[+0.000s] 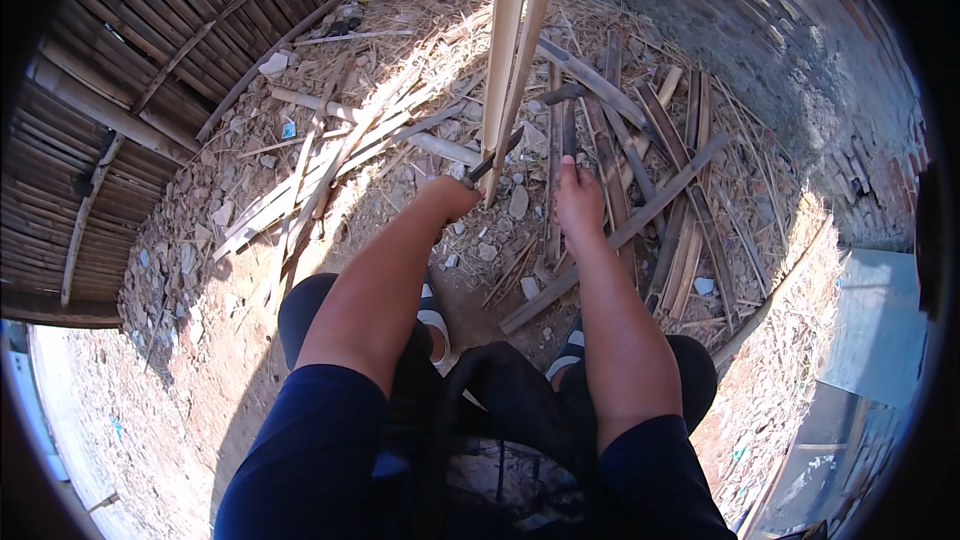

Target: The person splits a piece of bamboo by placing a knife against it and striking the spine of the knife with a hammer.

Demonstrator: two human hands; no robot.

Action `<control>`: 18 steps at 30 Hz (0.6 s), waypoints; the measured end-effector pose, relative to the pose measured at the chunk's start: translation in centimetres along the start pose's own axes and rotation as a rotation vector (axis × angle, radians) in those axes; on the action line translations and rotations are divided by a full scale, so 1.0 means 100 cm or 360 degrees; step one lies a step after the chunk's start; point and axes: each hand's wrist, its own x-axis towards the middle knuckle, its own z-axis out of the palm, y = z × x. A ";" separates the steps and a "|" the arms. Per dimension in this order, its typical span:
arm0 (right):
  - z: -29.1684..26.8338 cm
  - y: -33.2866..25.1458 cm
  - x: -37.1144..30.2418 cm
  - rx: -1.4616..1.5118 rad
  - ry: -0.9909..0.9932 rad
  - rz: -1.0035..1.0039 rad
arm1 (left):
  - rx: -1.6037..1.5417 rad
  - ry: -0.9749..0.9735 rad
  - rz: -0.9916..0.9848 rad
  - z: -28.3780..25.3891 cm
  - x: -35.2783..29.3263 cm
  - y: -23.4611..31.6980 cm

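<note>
My left hand (455, 198) is closed around the handle of a knife (494, 157) with a dark blade pointing up and to the right. The blade crosses the lower part of a long pale bamboo pole (503, 50), which stands nearly upright and is split lengthwise into two strips. To the right, my right hand (579, 202) grips a dark hammer (569, 126) by its handle, thumb along the shaft. The hammer's head points away from me, apart from the bamboo and the knife.
Several brown bamboo strips (672, 130) lie crossed on the right, and pale split strips (330, 165) on the left. Rubble and straw cover the ground. A bamboo slat wall (150, 70) rises at left, a brick wall (760, 30) at right. My sandalled feet are below my hands.
</note>
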 end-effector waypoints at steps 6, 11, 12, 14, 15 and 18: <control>-0.004 0.000 -0.001 0.0044 0.0025 0.0087 | 0.0521 0.0087 0.0190 0.026 0.021 -0.004; 0.003 -0.001 -0.002 0.0275 -0.0027 0.0209 | 0.0621 0.0134 0.0179 0.048 0.045 -0.011; 0.004 -0.001 -0.002 0.0277 -0.0019 0.0230 | 0.0615 0.0100 0.0129 0.052 0.052 -0.012; 0.002 -0.001 0.000 0.0280 0.0009 0.0281 | 0.0624 0.0024 0.0083 0.060 0.056 -0.015; 0.001 0.004 0.004 0.0273 0.0063 0.0306 | 0.0652 -0.0010 0.0086 0.055 0.050 -0.017; 0.001 0.010 0.012 0.0296 0.0160 0.0362 | 0.0599 -0.0023 0.0027 0.052 0.049 -0.022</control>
